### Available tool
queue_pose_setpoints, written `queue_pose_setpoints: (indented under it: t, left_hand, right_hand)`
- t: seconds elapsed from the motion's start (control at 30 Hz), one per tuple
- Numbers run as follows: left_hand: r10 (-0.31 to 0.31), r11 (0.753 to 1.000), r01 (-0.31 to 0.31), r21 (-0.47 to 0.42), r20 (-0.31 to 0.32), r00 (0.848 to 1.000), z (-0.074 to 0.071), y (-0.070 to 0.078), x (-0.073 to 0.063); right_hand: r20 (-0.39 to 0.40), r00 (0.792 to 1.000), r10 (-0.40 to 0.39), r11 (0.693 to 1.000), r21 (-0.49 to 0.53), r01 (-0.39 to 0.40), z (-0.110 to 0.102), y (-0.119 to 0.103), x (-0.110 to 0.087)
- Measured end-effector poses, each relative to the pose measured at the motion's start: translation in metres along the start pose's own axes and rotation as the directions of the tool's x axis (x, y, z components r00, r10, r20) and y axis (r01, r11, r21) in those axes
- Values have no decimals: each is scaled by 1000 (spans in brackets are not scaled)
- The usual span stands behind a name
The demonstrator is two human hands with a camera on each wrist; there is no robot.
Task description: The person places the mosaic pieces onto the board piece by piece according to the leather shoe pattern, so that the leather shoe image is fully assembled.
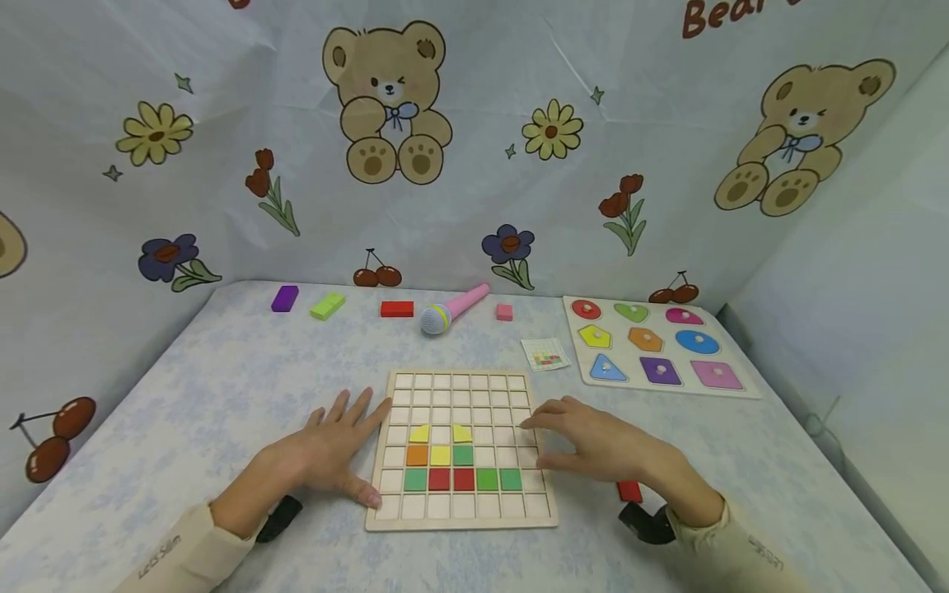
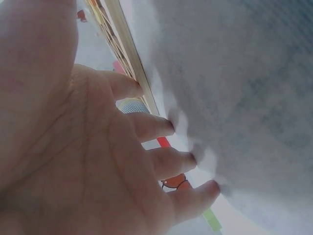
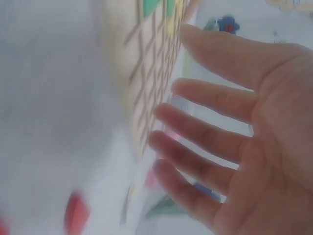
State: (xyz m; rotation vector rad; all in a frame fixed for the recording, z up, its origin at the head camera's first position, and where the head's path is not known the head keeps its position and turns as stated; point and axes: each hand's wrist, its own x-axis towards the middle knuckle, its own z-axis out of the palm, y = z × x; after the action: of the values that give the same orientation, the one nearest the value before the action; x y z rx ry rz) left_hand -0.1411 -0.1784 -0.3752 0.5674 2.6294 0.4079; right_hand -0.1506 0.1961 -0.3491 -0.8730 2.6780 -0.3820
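Note:
A wooden grid board (image 1: 460, 525) lies flat on the table, with several coloured tiles in its lower half. Its bottom filled row holds green, red (image 1: 439, 479) and green squares; above come an orange tile (image 1: 418, 455), a yellow one and a green one, then two yellow cut-corner pieces. My left hand (image 1: 326, 453) is spread at the board's left side, thumb on the lower left rim and a fingertip at the edge. Over the right edge reaches my right hand (image 1: 593, 436), fingers extended and apart, holding nothing. Whether its fingertips touch the board I cannot tell.
A red block (image 1: 629, 492) shows partly beneath the right wrist. Behind the board lie a small pattern card (image 1: 545, 354), a pink toy microphone (image 1: 460, 306), and purple (image 1: 285, 299), lime (image 1: 328, 306), red (image 1: 397, 309) and pink (image 1: 504, 312) blocks. A shape puzzle (image 1: 667, 387) sits back right.

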Motion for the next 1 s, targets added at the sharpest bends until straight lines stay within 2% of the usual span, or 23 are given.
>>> queue_pose_setpoints:
  t: [0.2, 0.43, 0.7, 0.83, 1.0]
  left_hand:
    - [4, 1000, -4, -9, 1, 1000, 0, 0, -1]
    - [-7, 1000, 7, -8, 8, 1000, 0, -1, -1]
    - [-8, 1000, 8, -12, 6, 1000, 0, -2, -1]
    - [-9, 1000, 9, -15, 6, 1000, 0, -2, -1]
    - [-8, 1000, 8, -11, 10, 1000, 0, -2, 0]
  right_hand:
    - [53, 995, 79, 992, 99, -84, -6, 24, -26]
    - [65, 995, 70, 976, 203, -82, 1, 50, -53]
    - [107, 985, 133, 952, 263, -157, 5, 69, -76]
    - [94, 989, 114, 956, 259, -135, 7, 75, -79]
    - [49, 998, 44, 970, 237, -54, 8, 72, -70]
